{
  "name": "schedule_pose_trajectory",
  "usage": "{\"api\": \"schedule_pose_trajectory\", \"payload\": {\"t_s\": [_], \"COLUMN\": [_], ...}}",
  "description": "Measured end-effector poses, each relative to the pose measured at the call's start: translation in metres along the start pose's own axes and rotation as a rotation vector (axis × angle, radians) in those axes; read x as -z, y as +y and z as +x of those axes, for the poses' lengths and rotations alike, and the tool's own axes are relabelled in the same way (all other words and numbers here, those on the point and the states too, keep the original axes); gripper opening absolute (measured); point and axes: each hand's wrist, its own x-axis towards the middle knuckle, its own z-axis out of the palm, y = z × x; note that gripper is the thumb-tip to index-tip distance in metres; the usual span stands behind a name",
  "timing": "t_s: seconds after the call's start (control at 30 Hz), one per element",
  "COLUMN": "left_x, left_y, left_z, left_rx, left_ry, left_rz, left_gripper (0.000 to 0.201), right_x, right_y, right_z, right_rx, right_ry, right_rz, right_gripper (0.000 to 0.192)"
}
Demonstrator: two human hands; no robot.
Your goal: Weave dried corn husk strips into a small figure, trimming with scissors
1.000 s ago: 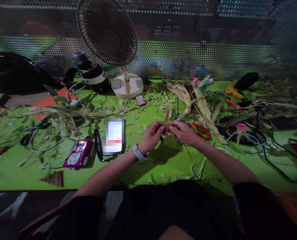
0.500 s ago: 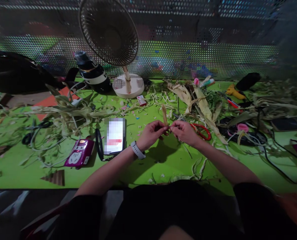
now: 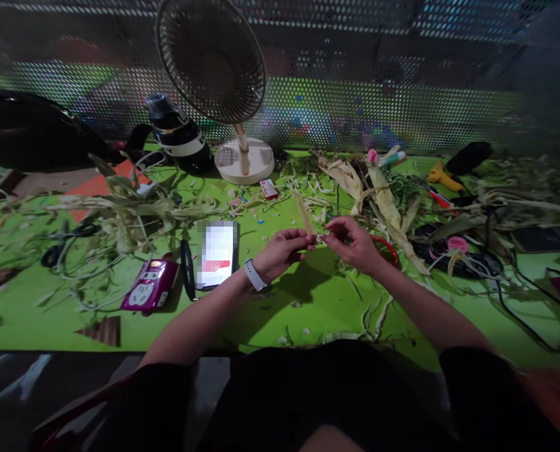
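Our right hand [image 3: 358, 248] is spreading its grip wider, leaving our left hand [image 3: 280, 252] pinching the thin tan husk-like strip [image 3: 303, 215], now tilting leftward.

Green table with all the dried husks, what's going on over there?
A person's left hand pinches a thin dried husk strip, which sticks up. The right hand is close to its lower end; whether it touches is unclear. More dried husks lie scattered across the green table, and a lit phone lies near the left hand.

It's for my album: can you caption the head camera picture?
Left hand pinching a dry strip, right hand close by, above a green table.
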Motion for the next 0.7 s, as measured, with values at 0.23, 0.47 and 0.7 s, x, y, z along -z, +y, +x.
{"api": "schedule_pose_trajectory", "payload": {"t_s": [0.23,0.47,0.7], "left_x": [-0.004,-0.006,-0.010], "left_y": [0.002,-0.004,-0.017], "left_z": [-0.006,-0.007,-0.008], "left_rx": [0.043,-0.048,-0.252], "left_ry": [-0.059,-0.046,-0.042], "left_rz": [-0.039,0.039,0.126], "left_gripper": [0.014,0.026,0.031], "right_x": [-0.001,-0.008,-0.015], "right_y": [0.007,0.008,0.003], "right_z": [0.003,-0.001,-0.006], "right_rx": [0.300,0.311,0.184], "right_ry": [0.082,0.132,0.185], "right_rz": [-0.140,-0.265,-0.202], "right_gripper": [0.014,0.015,0.011]}}
